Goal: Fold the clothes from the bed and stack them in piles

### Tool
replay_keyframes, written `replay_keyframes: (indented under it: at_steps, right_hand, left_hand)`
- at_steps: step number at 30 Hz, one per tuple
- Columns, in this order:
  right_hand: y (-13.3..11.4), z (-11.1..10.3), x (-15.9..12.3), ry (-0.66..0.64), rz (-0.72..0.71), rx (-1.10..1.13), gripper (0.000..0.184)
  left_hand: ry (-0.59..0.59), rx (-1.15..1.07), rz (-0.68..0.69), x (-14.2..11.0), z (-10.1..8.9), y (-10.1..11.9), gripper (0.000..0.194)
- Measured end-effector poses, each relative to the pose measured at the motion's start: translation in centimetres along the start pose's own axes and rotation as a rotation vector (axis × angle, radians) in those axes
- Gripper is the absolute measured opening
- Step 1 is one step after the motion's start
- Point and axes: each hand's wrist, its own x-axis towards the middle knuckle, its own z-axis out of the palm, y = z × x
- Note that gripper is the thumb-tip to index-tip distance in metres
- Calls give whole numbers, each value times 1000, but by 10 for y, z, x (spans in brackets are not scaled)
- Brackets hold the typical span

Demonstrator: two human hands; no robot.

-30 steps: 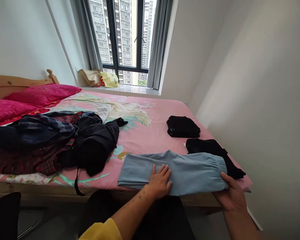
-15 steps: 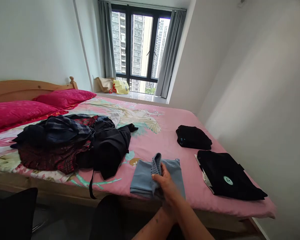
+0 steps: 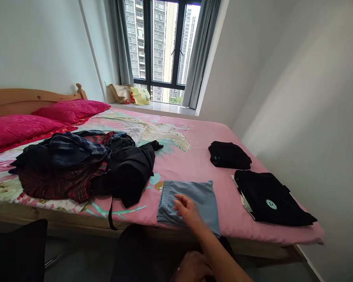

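Note:
A grey-blue garment (image 3: 204,199), probably trousers, lies folded flat at the bed's front edge. Its gathered elastic waistband is at the left side. My right hand (image 3: 186,211) is over the middle of it, fingers apart and slightly bent, gripping nothing; whether the fingertips touch the cloth is unclear. Below the bed edge, partly behind my right forearm, is my left hand (image 3: 192,267). It looks dim, and its fingers are mostly hidden.
Left on the bed is a heap of dark and plaid clothes (image 3: 73,164), with a black strap (image 3: 111,215) hanging down. Folded black clothes (image 3: 229,156) and a black garment with a round badge (image 3: 259,192) lie right. A black chair (image 3: 20,250) stands lower left.
My right hand has let go of the waistband, which now lies flat leftward on the folded garment. The left hand has drawn back toward me, and the view has tilted down slightly.

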Motion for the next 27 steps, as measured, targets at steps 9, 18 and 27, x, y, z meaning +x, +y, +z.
replay_keyframes:
  at_steps: [9, 18, 27]
  right_hand:
    - [-7, -76, 4, 217, -272, -525, 43]
    - [41, -100, 26, 26, -104, -1011, 70]
    - [8, -99, 35, 16, -98, -1138, 58]
  left_hand:
    - [89, 393, 48, 98, -119, 7, 38]
    - [-309, 834, -484, 93, -133, -66, 74]
    - [99, 692, -558, 100, -146, -87, 76]
